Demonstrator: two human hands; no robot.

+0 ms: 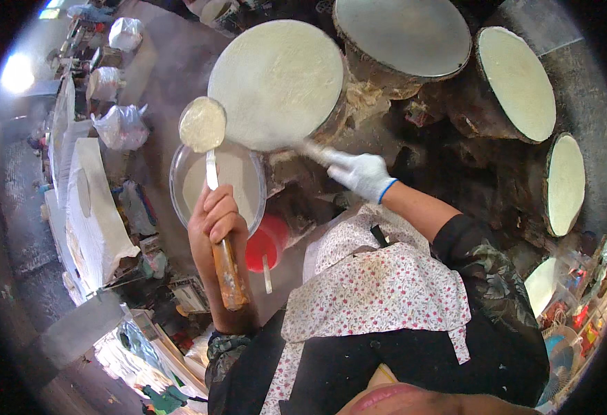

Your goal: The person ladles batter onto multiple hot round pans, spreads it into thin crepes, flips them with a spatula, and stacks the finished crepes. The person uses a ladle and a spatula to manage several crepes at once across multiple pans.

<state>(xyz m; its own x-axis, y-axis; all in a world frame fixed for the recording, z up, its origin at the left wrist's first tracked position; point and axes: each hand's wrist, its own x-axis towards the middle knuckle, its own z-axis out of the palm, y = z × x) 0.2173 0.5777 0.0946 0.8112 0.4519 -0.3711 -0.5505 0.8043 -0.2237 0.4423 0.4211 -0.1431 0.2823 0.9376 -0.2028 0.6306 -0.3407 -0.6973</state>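
Note:
My bare left hand (218, 214) is wrapped round the wooden handle of a ladle (203, 125). Its round bowl is full of pale, creamy batter, level with the near left side of a wide round griddle (282, 76). A pale layer covers that griddle's top. Below the ladle stands a see-through tub (183, 181) with more of the same liquid. My right hand (363, 174), in a white glove with a blue cuff, is closed on a pale, stick-like tool (314, 150). Motion blurs the tool's far end at the griddle's near edge, so its shape does not show.
More round griddles stand in an arc, one with a grey top (403, 34), others pale-topped (516, 83). A red bucket (265, 243) with a pale stick is beside the tub. Bagged goods (121, 126) and a white-draped table (96, 207) are at the left, a fan (559, 353) at the lower right.

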